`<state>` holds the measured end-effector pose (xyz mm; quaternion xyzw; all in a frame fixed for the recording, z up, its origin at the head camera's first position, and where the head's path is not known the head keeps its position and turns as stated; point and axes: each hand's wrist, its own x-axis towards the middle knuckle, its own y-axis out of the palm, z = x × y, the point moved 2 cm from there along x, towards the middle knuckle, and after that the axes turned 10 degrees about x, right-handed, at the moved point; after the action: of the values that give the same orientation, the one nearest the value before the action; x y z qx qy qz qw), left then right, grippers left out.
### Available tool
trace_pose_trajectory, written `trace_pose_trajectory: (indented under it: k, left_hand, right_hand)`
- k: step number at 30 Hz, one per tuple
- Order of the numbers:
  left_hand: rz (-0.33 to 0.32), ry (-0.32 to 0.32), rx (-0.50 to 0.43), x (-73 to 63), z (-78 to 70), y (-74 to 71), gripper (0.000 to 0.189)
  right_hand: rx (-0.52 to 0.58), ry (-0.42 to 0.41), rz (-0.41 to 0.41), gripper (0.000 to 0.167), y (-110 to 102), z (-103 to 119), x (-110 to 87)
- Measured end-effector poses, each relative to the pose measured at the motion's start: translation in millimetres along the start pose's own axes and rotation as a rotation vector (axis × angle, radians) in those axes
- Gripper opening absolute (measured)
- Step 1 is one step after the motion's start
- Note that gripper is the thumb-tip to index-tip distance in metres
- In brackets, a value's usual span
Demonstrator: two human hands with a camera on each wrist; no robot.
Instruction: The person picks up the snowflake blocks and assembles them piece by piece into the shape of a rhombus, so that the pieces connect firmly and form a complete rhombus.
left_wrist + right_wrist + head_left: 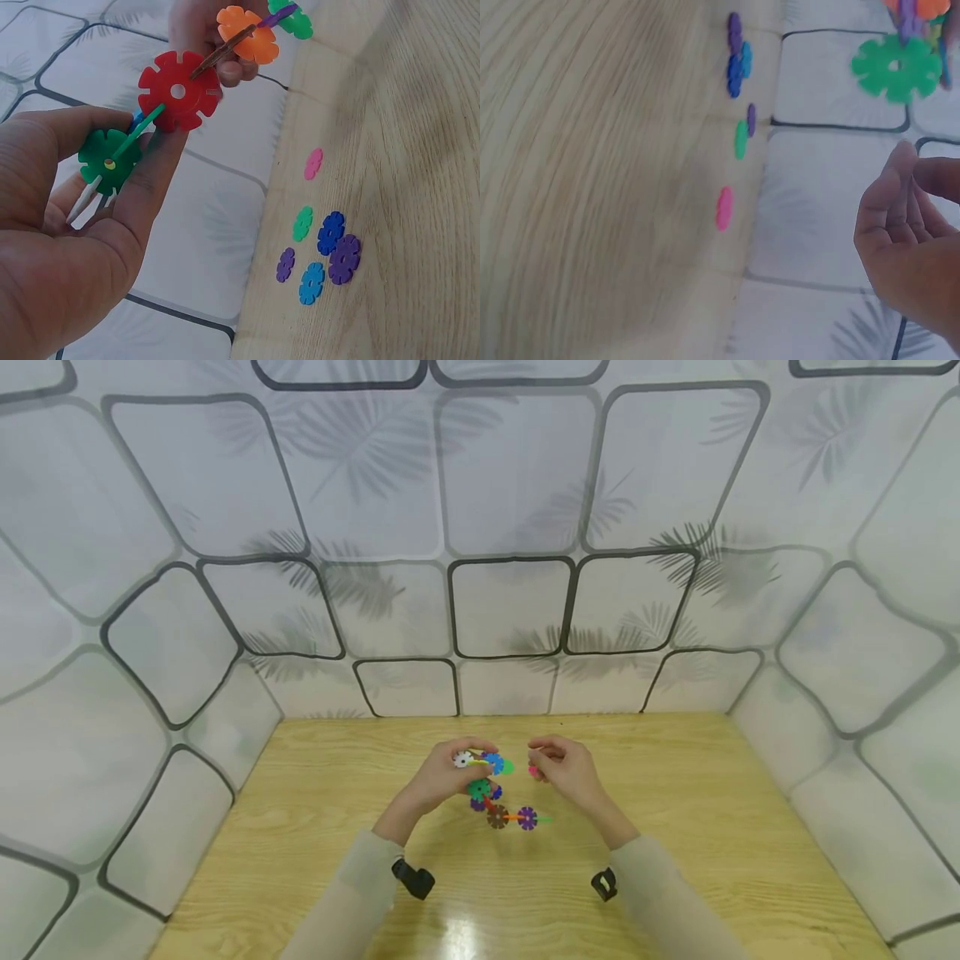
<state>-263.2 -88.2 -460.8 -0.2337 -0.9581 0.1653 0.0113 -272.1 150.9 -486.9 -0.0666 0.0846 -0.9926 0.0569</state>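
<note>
My left hand [447,770] grips a chain of interlocking notched plastic discs. In the left wrist view its fingers and thumb are around a dark green disc [109,159] with a white one [84,201] slotted into it. From there the chain runs out through a red disc [178,91], a brown one [223,51], an orange one [248,34] and a purple one [277,15] to a light green end disc [897,68]. Beside that end, my right hand [911,232] is raised with its fingers curled and thumb against the index fingertip; nothing shows between them.
Several loose discs lie flat on the wooden table [337,877] near its far edge: pink [313,163], green [303,223], dark blue [331,232], light blue [312,283] and two purple, one larger [345,259]. Patterned white walls [510,610] enclose the table at back and sides.
</note>
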Motion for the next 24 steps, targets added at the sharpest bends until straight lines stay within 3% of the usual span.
trace_pose_trajectory:
  k: [6, 10, 20, 24]
  left_hand:
    - [-0.003, 0.000, -0.014, -0.5, 0.3, 0.1, 0.035]
    - [0.000, 0.004, -0.012, -1.3, -0.4, -0.2, 0.036]
    - [-0.008, -0.001, -0.026, -0.9, -0.7, -1.9, 0.034]
    - [-0.009, -0.003, -0.028, -1.5, -0.8, -3.1, 0.035]
  right_hand:
    - [-0.112, 0.013, -0.019, 0.022, -9.0, -19.8, 9.8]
    - [-0.171, 0.010, 0.013, 0.025, -12.2, -32.6, 13.9]
    - [-0.288, 0.109, 0.061, 0.034, -11.2, -69.9, 23.3]
    - [-0.326, 0.092, 0.056, 0.036, -10.6, -79.1, 25.4]
